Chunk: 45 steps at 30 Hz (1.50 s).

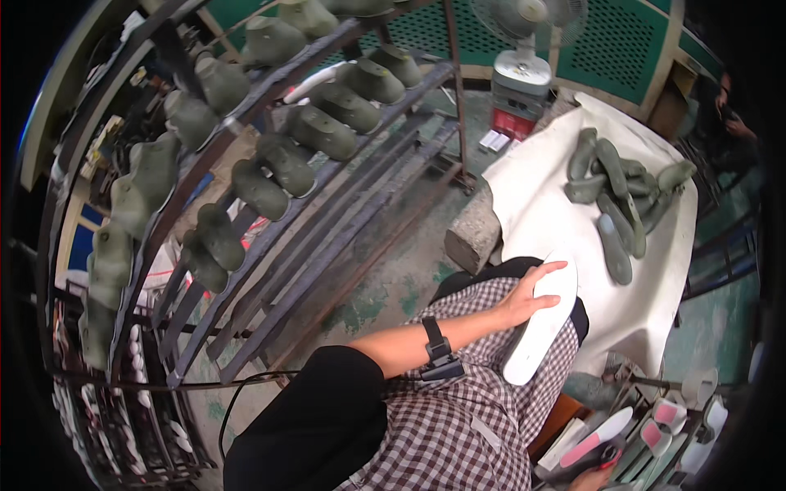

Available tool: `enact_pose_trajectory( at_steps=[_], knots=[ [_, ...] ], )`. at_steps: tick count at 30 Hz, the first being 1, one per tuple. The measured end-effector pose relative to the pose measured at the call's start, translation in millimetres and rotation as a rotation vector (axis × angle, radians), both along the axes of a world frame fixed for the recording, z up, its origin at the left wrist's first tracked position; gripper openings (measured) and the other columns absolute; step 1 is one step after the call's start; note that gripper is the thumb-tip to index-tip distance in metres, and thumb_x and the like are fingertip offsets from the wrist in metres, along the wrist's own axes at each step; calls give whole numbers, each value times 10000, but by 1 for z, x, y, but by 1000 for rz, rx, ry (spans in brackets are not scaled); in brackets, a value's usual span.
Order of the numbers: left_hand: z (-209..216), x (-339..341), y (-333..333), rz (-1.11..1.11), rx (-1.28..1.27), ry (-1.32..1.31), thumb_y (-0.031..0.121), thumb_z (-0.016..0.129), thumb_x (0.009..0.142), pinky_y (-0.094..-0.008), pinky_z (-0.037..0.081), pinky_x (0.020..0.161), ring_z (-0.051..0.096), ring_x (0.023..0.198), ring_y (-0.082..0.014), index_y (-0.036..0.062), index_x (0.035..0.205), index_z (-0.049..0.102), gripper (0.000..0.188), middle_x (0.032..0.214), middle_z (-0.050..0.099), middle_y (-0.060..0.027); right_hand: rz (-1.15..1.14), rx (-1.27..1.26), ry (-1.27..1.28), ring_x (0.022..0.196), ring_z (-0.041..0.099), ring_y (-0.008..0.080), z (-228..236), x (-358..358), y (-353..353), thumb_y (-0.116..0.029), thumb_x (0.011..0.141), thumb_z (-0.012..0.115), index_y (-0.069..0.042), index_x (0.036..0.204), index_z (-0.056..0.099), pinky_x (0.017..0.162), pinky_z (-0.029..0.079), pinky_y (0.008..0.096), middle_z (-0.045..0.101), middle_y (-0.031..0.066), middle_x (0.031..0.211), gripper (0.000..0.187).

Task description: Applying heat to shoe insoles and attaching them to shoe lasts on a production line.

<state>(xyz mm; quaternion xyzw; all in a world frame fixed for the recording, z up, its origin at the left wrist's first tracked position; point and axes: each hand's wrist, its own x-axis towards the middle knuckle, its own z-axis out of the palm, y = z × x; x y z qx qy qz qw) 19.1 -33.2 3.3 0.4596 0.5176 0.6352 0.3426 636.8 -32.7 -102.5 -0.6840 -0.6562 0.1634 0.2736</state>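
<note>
Holds white sole (536, 341) in loosely spread left hand (528, 299) at right edge of apron (442, 417), slanting lengthwise toward white cloth (528, 180). Has right hand (589, 481) farther off, beside red item (607, 466); cannot tell grip.

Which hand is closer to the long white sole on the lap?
Left: the left hand is touching the white sole; the right hand is away from it, lower right.
</note>
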Motion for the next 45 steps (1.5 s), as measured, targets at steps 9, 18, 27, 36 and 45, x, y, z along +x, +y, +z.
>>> enact_pose_trajectory(
  at_steps=[9, 18, 27, 36, 45],
  knots=[
    [101, -10, -36, 453, 312, -614, 42, 599, 898, -317, 389, 1074, 481, 1268, -191, 73, 1511, 377, 652, 1453, 455, -88, 381, -408, 966, 1247, 548, 312, 136, -326, 37, -343, 1042, 497, 3, 1504, 324, 1049, 419, 413, 511, 223, 1415, 603],
    [83, -68, -33, 538, 3, 77, 418, 495, 1019, -475, 289, 1136, 374, 1390, -354, 115, 1584, 140, 732, 1547, 287, -229, 777, -1444, 1716, 1246, 536, 446, 189, -517, 64, -326, 927, 634, -7, 1487, 334, 922, 532, 594, 485, 240, 1413, 711],
    [6, -117, -66, 675, -760, 717, 418, 632, 899, -497, 423, 968, 502, 1214, -379, 162, 1377, 525, 552, 1335, 501, -171, 481, -260, 300, 1195, 494, 469, 37, -753, 212, -131, 731, 726, -218, 1554, 263, 1014, 427, 524, 442, 266, 1324, 949],
    [9, -152, -26, 449, -1110, 513, 430, 572, 928, -490, 413, 982, 459, 1244, -372, 169, 1401, 472, 549, 1318, 477, -170, 303, -376, -34, 1201, 521, 484, 13, -804, 218, -287, 822, 743, -243, 1569, 206, 988, 440, 568, 466, 216, 1411, 921],
    [90, -137, -146, 866, -1118, 126, 271, 587, 881, -454, 477, 1000, 555, 1181, -376, 128, 1290, 573, 433, 1304, 530, -188, 838, -305, 685, 685, 437, 111, 238, -813, 245, -165, 1042, 482, -37, 1242, 593, 608, 394, 280, 491, 17, 782, 262]
  ],
)
